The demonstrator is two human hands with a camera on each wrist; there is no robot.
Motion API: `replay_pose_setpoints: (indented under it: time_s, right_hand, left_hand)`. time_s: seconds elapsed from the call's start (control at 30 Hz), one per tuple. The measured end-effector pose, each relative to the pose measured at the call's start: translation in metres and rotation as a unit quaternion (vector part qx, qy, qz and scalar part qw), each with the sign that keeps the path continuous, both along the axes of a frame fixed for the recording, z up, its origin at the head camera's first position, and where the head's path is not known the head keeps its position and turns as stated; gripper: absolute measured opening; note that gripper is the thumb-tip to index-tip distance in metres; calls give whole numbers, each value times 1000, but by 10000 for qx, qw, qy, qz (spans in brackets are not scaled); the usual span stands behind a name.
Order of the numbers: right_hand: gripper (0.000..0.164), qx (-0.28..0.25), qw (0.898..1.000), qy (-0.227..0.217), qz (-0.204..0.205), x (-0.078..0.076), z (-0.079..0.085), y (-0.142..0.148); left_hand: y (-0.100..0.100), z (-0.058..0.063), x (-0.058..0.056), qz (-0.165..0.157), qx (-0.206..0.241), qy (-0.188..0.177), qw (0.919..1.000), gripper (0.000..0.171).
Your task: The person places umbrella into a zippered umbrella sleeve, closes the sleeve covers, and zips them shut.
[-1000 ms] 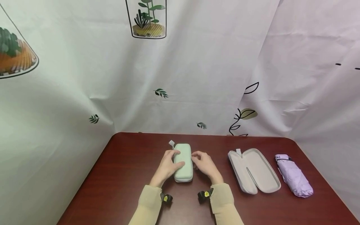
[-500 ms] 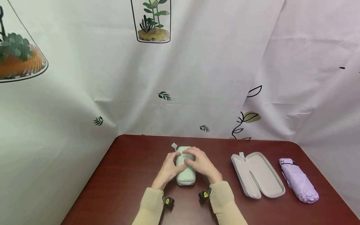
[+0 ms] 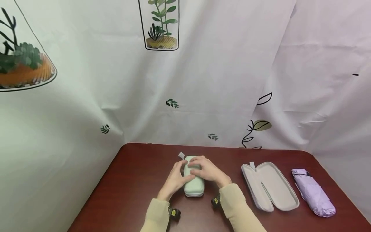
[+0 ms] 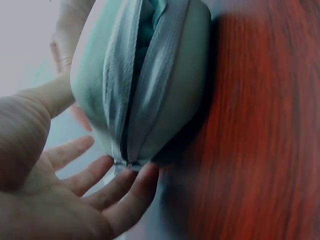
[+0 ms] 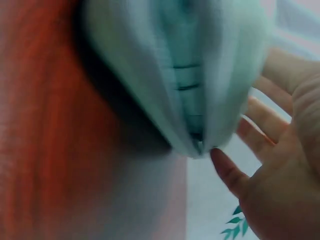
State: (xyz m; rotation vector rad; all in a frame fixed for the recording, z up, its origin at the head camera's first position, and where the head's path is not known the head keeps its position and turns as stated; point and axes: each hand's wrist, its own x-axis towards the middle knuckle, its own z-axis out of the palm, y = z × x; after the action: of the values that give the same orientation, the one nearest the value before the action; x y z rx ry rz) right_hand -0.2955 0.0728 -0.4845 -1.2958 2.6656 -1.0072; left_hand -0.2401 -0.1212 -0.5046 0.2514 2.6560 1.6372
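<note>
A mint-green zip case (image 3: 195,187) stands on the table between both hands. Its zip is undone along both long sides, and teal material (image 5: 189,82) shows in the gap in the right wrist view. My left hand (image 3: 175,180) grips the case's left side, thumb across the lid. In the left wrist view, fingertips touch the end of the zip (image 4: 129,165). My right hand (image 3: 207,170) rests on the lid from the right, thumb and fingertips lightly bent on its top. A small pale tag (image 3: 181,155) sticks out at the case's far left corner.
Farther right on the dark red table (image 3: 139,180), a pale case (image 3: 279,188) lies spread open, its light lining facing up. Beyond it lies a folded lilac umbrella (image 3: 314,193). A white cloth with printed plants (image 3: 203,96) hangs behind the table.
My right hand has moved from the case's right edge up onto its lid. My left hand keeps its hold. The head view has tilted up a little.
</note>
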Motion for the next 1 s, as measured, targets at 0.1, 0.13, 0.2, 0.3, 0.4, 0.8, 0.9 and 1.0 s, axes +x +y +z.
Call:
replay_pose_setpoints:
  time_s: [0.1,0.13,0.2,0.3,0.4,0.8,0.9,1.0]
  right_hand:
    - [27,-70,9998,-94,-142,2,-8,1]
    - [27,-121,9997,-123,-189,3,-11,1]
    - [27,-253,9991,-203,-274,5,-15,3]
    - [27,-407,9982,-253,-363,8,-20,6]
    - [28,-504,9975,-291,-410,10,-23,7]
    - [32,-670,9968,-325,-286,11,-21,4]
    - [36,-593,9972,-353,-270,10,-20,2]
    - [37,-475,9973,-400,-385,12,-19,2]
  left_hand:
    - [-6,-4,-1,-88,420,-265,9987,70]
    - [-8,-5,-1,-98,565,-313,9979,65]
    - [-11,-10,-3,-108,739,-348,9966,54]
    - [-14,-15,-5,-154,553,-200,9982,38]
    - [-13,-18,-6,-127,5,26,9999,27]
    - [-14,-14,-6,310,-1211,778,9891,7]
    - [-19,-12,-4,284,-1266,755,9887,8]
    - [-22,-9,-2,151,-1272,697,9893,7]
